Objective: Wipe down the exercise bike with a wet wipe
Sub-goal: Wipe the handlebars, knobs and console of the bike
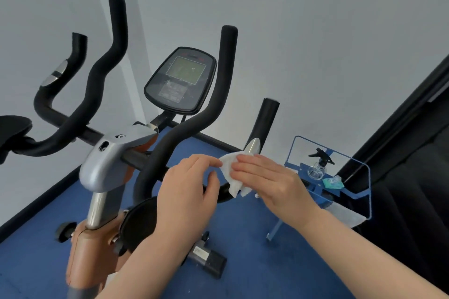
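- I see my left hand point(187, 192) pinching the upper left edge of the crumpled white wet wipe point(230, 173) between thumb and forefinger.
- My right hand point(269, 182) lies over the wipe's right side with its fingers straight and together, pressing it flat.
- The wipe sits between both hands, over the right bend of the black foam-padded handlebar point(167, 153) of the exercise bike; its long axis runs from upper left down to lower right, with the loose corners hanging below.
- The grey oval console point(181, 80) stands tilted above the bar's middle.
- To my right, a clear spray bottle with a black trigger point(319, 164) and a teal wipe packet point(333, 182) rest on a blue acrylic stand point(364, 192).
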The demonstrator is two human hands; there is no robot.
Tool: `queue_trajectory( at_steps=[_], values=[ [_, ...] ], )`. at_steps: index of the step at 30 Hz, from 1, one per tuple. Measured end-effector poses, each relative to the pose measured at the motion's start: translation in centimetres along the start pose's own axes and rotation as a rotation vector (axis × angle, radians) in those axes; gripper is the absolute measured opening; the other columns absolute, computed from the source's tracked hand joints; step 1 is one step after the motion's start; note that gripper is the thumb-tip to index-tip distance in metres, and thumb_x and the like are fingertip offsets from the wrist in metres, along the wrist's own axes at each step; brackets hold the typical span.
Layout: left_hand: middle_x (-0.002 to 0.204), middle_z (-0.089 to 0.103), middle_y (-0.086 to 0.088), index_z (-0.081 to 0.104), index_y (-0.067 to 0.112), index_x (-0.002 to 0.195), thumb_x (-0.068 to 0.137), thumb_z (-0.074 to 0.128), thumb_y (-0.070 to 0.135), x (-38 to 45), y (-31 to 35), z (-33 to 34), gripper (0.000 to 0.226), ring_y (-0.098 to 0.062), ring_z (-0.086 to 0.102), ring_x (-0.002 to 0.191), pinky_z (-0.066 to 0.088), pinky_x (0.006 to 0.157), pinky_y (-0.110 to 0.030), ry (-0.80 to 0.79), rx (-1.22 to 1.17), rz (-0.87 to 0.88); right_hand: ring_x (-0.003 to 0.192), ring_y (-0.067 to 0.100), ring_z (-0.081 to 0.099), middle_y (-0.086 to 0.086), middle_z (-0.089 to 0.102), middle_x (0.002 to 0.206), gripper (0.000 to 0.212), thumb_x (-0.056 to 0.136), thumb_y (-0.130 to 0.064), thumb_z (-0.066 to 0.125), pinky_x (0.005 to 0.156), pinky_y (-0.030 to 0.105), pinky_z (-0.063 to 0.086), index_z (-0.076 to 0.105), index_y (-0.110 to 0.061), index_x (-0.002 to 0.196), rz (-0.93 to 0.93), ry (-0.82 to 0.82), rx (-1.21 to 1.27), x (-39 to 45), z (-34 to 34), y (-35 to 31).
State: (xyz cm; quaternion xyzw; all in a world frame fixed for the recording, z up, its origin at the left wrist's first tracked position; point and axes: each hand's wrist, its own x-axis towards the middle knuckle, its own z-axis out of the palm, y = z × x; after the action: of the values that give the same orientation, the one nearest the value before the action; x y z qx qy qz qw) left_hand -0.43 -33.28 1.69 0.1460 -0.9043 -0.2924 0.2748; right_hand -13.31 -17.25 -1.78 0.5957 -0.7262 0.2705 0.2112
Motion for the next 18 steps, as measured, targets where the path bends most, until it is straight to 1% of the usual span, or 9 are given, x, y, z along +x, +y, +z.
queue_trajectory(
  at_steps=[2, 4, 6, 8, 10, 12, 14, 16, 18],
  values=[
    [0.097, 0.060, 0.021, 0.061, 0.033, 0.101, 0.088, 0.052, 0.025, -0.1, 0.0, 0.1, 0.018, 0.000, 0.051, 0.060, 0.039, 0.064, -0.018, -0.032, 0.015, -0.079, 0.129, 0.015, 0.048, -0.001, 0.060, 0.129, 0.029, 0.097, -0.008, 0.047, 0.110, 0.041, 0.037, 0.065, -0.011, 0.120, 0.101, 0.020, 0.029, 0.9, -1.1, 1.9],
    [0.096, 0.060, 0.023, 0.060, 0.037, 0.100, 0.086, 0.053, 0.027, -0.3, 0.0, 0.1, 0.019, 0.004, 0.051, 0.061, 0.033, 0.058, -0.013, -0.042, 0.018, -0.119, 0.129, 0.014, 0.048, -0.001, 0.060, 0.129, 0.031, 0.097, -0.013, 0.044, 0.113, 0.041, 0.031, 0.064, -0.012, 0.121, 0.147, 0.016, 0.004, 2.2, -2.4, 3.8],
    [0.094, 0.061, 0.024, 0.060, 0.038, 0.099, 0.086, 0.053, 0.027, -0.4, 0.3, 0.0, 0.018, 0.005, 0.051, 0.061, 0.033, 0.055, -0.014, -0.045, 0.012, -0.140, 0.128, 0.012, 0.048, -0.001, 0.062, 0.126, 0.031, 0.097, -0.014, 0.044, 0.115, 0.039, 0.028, 0.066, -0.011, 0.119, 0.168, 0.015, -0.006, 2.9, -2.5, 4.2],
    [0.093, 0.061, 0.024, 0.060, 0.039, 0.097, 0.086, 0.054, 0.027, -0.4, 0.5, 0.0, 0.017, 0.001, 0.051, 0.061, 0.035, 0.054, -0.016, -0.045, 0.013, -0.164, 0.130, 0.009, 0.046, -0.004, 0.061, 0.126, 0.030, 0.095, -0.011, 0.046, 0.115, 0.036, 0.028, 0.066, -0.012, 0.118, 0.264, 0.076, 0.071, 2.5, -1.3, 2.6],
    [0.091, 0.060, 0.025, 0.060, 0.038, 0.096, 0.085, 0.055, 0.026, -0.4, 0.6, -0.1, 0.017, 0.001, 0.051, 0.062, 0.035, 0.053, -0.017, -0.043, 0.025, -0.177, 0.131, 0.008, 0.044, -0.006, 0.060, 0.127, 0.029, 0.096, -0.013, 0.047, 0.115, 0.032, 0.027, 0.066, -0.011, 0.118, 0.294, 0.122, 0.145, 1.5, 0.0, 0.8],
    [0.090, 0.060, 0.025, 0.061, 0.038, 0.096, 0.085, 0.056, 0.026, -0.3, 0.7, -0.2, 0.017, 0.004, 0.051, 0.064, 0.033, 0.053, -0.015, -0.055, 0.046, -0.174, 0.131, 0.008, 0.044, -0.007, 0.059, 0.128, 0.030, 0.098, -0.019, 0.044, 0.115, 0.032, 0.026, 0.066, -0.012, 0.117, 0.238, 0.099, 0.163, 1.0, -0.1, 0.7],
    [0.088, 0.059, 0.026, 0.062, 0.039, 0.097, 0.086, 0.055, 0.029, -0.3, 0.8, -0.3, 0.016, 0.008, 0.050, 0.071, 0.030, 0.052, -0.013, -0.088, 0.095, -0.160, 0.129, 0.009, 0.047, -0.005, 0.062, 0.127, 0.028, 0.097, -0.017, 0.048, 0.116, 0.038, 0.023, 0.067, -0.014, 0.116, 0.143, 0.038, 0.122, 1.5, -1.3, 2.4],
    [0.084, 0.059, 0.026, 0.063, 0.039, 0.097, 0.085, 0.055, 0.032, -0.2, 0.8, -0.4, 0.016, 0.012, 0.049, 0.075, 0.030, 0.051, -0.013, -0.117, 0.134, -0.135, 0.126, 0.010, 0.051, -0.004, 0.064, 0.124, 0.026, 0.094, -0.012, 0.055, 0.117, 0.043, 0.021, 0.068, -0.015, 0.116, 0.049, 0.006, 0.017, 2.6, -2.6, 4.5],
    [0.080, 0.057, 0.027, 0.066, 0.038, 0.095, 0.084, 0.056, 0.033, -0.2, 0.9, -0.5, 0.016, 0.014, 0.049, 0.075, 0.029, 0.050, -0.013, -0.129, 0.143, -0.113, 0.123, 0.010, 0.054, -0.004, 0.067, 0.120, 0.025, 0.093, -0.009, 0.057, 0.115, 0.045, 0.023, 0.069, -0.015, 0.114, -0.080, -0.012, -0.149, 3.7, -3.7, 6.4]
  ],
)
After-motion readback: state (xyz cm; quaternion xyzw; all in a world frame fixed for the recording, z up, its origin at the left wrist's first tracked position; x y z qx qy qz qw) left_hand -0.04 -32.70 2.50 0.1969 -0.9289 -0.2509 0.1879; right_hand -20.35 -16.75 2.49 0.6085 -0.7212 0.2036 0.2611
